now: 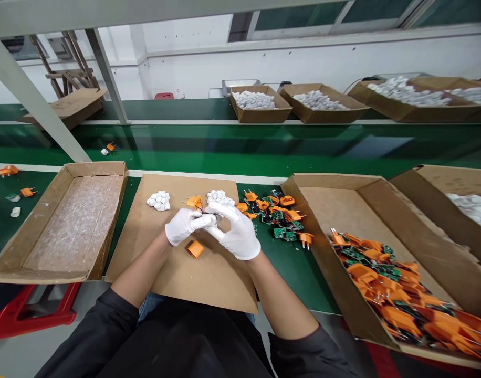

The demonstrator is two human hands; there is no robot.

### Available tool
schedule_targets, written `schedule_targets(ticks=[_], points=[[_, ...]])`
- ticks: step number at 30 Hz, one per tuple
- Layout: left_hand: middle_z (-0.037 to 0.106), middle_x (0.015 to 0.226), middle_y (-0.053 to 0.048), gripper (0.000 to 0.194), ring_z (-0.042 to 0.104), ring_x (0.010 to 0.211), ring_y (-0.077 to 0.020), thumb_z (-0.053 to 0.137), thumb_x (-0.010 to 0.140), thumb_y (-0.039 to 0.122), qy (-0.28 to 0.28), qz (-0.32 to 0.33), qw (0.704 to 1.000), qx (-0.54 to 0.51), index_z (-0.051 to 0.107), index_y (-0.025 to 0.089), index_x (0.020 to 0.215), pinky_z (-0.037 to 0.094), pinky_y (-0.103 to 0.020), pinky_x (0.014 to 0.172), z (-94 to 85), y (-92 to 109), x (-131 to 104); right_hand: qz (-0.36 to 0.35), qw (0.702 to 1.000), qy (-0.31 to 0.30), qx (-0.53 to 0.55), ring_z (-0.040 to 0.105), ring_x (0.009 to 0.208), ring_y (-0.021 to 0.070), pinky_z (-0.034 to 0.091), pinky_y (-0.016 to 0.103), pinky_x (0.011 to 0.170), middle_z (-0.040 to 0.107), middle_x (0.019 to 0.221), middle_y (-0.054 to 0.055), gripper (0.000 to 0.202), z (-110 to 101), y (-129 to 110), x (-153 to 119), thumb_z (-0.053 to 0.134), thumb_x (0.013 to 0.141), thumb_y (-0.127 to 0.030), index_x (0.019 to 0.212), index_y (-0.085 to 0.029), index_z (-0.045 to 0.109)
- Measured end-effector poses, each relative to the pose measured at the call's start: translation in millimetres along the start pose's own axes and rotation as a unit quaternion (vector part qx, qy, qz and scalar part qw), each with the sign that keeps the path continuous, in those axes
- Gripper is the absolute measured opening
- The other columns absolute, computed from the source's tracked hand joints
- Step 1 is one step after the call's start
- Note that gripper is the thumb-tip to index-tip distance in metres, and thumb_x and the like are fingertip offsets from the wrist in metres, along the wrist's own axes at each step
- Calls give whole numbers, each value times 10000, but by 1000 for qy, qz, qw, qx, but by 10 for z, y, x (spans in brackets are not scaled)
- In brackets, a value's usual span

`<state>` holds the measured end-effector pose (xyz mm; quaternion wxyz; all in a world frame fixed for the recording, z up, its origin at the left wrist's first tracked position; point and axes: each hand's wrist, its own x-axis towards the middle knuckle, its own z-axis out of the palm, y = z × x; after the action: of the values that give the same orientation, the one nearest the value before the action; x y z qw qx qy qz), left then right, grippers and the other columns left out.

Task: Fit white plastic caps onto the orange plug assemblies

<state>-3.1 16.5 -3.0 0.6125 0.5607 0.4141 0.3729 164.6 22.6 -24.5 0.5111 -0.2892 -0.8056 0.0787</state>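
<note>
Both my hands wear white gloves and meet over the brown cardboard sheet [146, 262]. My left hand [186, 226] is closed around the wired end of an orange two-pin plug [194, 202], whose pins point left. Thin wires run from the plug down between my fingers. My right hand [237, 232] pinches at the same wired end from the right; the small part between the fingertips is mostly hidden. Nearer to me lies a loose orange plug housing [194, 249]. Beyond my hands are two clusters of white lumps, one at left [159, 200] and one behind the right fingers [220, 197].
To the right, orange plugs with green circuit boards [282, 214] lie piled beside a cardboard box [327, 197] holding many more. An open cardboard tray [73, 220] stands at left. Boxes of white pieces [260, 113] line the back shelf. Frame posts [106, 73] rise at left.
</note>
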Motion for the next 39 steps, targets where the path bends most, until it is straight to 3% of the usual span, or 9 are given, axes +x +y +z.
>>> schedule_targets(ticks=[7, 10, 14, 18, 20, 22, 30, 36, 39], points=[[435, 566, 34, 431, 408, 618, -111, 769, 599, 439, 34, 0, 997, 72, 444, 173, 502, 401, -288, 640, -13, -41, 26, -11, 998, -44, 33, 703, 850, 205, 590, 376, 761, 744, 954, 42, 227, -50, -23, 44, 633, 850, -218, 1065, -279, 674], [438, 565, 25, 455, 438, 634, -126, 743, 621, 484, 18, -8, 997, 77, 433, 174, 496, 410, -296, 655, -14, -52, 22, -11, 999, -36, 37, 703, 830, 200, 591, 367, 751, 744, 928, 41, 188, -66, -37, 55, 647, 842, -230, 1025, -266, 675], [511, 588, 3, 440, 501, 660, -146, 701, 661, 536, 48, 17, 998, 30, 491, 174, 526, 450, -321, 704, 36, -68, 19, -9, 999, -34, 21, 714, 871, 213, 598, 385, 783, 746, 962, 45, 229, -21, -47, 35, 635, 848, -223, 1073, -271, 642], [673, 785, -51, 371, 618, 829, -213, 687, 676, 562, 102, 100, 989, -26, 638, 196, 717, 505, -386, 852, 91, -156, 29, 53, 995, 64, -47, 694, 1029, 268, 585, 473, 873, 716, 1103, 91, 400, 86, -53, -45, 655, 834, -251, 1219, -259, 548], [710, 958, -70, 368, 636, 971, -242, 703, 679, 539, 150, 134, 979, -12, 676, 215, 851, 498, -416, 947, 108, -200, 18, 45, 987, 129, -80, 687, 1053, 276, 581, 495, 891, 705, 1125, 90, 404, 138, -64, -87, 678, 821, -237, 1198, -277, 541], [704, 1092, -84, 396, 628, 1074, -259, 708, 693, 511, 181, 157, 971, 27, 692, 219, 959, 475, -428, 1015, 122, -212, -9, 30, 983, 150, -101, 697, 1026, 271, 590, 490, 882, 714, 1098, 77, 370, 174, -79, -115, 681, 821, -211, 1158, -295, 556], [721, 991, -87, 287, 650, 980, -268, 656, 778, 392, 191, 176, 953, 158, 724, 258, 1022, 491, -414, 972, 178, -65, -112, 6, 986, 121, -112, 706, 1000, 269, 605, 469, 850, 720, 1119, 80, 420, 186, -59, -124, 627, 828, -135, 1207, -309, 578], [698, 1065, -86, 295, 664, 963, -250, 669, 778, 355, 197, 199, 947, 156, 709, 208, 1031, 507, -387, 941, 145, -86, -88, 122, 989, 66, 55, 687, 1038, 263, 573, 472, 917, 717, 1132, 67, 275, 126, -49, -108, 609, 860, -219, 1127, -276, 637], [699, 1082, -99, 330, 669, 951, -239, 668, 782, 334, 208, 195, 947, 151, 691, 198, 1082, 515, -390, 941, 142, -105, -90, 120, 991, 51, 32, 677, 1043, 264, 557, 470, 930, 708, 1135, 79, 252, 106, -61, -87, 602, 858, -200, 1100, -258, 644]])
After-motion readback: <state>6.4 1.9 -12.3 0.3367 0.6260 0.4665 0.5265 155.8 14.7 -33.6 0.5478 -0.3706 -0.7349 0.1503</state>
